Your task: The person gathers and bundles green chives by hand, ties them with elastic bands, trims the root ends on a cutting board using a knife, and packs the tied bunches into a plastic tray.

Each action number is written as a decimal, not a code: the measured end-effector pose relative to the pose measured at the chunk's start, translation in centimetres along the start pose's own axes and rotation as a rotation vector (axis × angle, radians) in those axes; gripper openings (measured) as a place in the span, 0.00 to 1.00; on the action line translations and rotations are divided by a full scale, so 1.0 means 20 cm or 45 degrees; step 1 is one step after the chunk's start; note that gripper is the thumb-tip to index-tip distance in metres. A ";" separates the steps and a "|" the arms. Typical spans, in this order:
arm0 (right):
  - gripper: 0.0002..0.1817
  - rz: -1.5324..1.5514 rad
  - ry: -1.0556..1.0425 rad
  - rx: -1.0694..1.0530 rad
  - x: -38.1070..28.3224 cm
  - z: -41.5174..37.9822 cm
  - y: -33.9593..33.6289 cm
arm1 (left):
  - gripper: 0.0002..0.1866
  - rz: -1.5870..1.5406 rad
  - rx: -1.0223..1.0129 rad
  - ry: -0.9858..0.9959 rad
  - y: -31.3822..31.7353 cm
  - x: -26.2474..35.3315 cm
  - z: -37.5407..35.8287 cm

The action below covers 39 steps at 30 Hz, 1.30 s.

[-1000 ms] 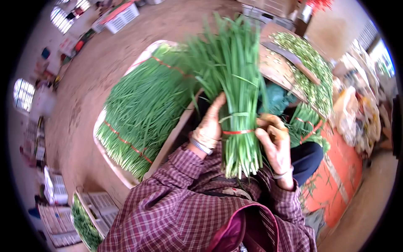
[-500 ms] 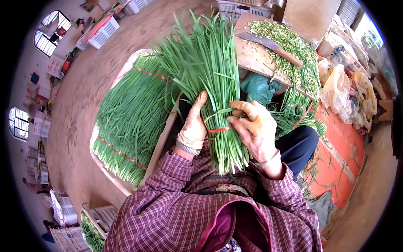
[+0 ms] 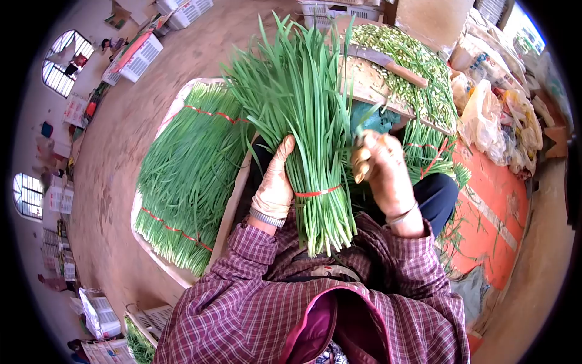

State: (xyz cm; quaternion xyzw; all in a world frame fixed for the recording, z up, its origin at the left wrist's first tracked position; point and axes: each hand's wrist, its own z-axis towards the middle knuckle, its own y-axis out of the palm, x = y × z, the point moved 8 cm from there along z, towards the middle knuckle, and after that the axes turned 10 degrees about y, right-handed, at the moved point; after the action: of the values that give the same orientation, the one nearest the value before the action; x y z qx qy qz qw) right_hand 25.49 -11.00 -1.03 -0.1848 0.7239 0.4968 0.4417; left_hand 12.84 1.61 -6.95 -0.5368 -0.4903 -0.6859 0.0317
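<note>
My left hand (image 3: pixel 276 185) is wrapped round a bunch of garlic chives (image 3: pixel 309 115), gripping its left side. The bunch stands upright above my lap, pale cut ends down, with a red tie (image 3: pixel 318 192) round its lower part. My right hand (image 3: pixel 385 173), blurred by motion, is just right of the bunch and apart from its stems. Its fingers are curled in a pinch, and a loose green leaf (image 3: pixel 365 123) shows at the fingertips. Thin pale gloves seem to cover both hands.
At my left stands a white crate (image 3: pixel 140 236) packed with red-tied chives (image 3: pixel 188 158). Ahead right, a knife (image 3: pixel 388 64) lies on a wooden board (image 3: pixel 359 85) among chopped stalks (image 3: pixel 427 73). Below it are more tied chives (image 3: pixel 421 145). Plastic bags (image 3: pixel 485 115) lie far right.
My right hand has pulled away from the bunch, up and to the right, with what looks like a leaf at its fingertips. My left hand still holds the bunch.
</note>
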 end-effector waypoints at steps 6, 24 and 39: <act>0.07 0.813 -0.171 -0.361 -0.49 -0.11 -0.16 | 0.33 -0.003 -0.023 0.008 0.05 0.05 -0.04; 0.13 -1.316 -0.414 0.194 0.10 -0.21 -0.02 | 0.37 0.252 0.075 0.120 0.01 0.11 -0.03; 0.30 -1.453 -0.197 0.338 -0.16 -0.25 -0.32 | 0.30 0.009 -0.028 0.025 0.07 0.05 -0.01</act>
State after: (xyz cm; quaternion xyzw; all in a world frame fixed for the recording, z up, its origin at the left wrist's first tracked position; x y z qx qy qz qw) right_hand 29.52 -18.72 -1.31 -0.4512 0.5318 0.0979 0.7099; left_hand 13.11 1.17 -5.29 -0.5323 -0.4805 -0.6962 0.0330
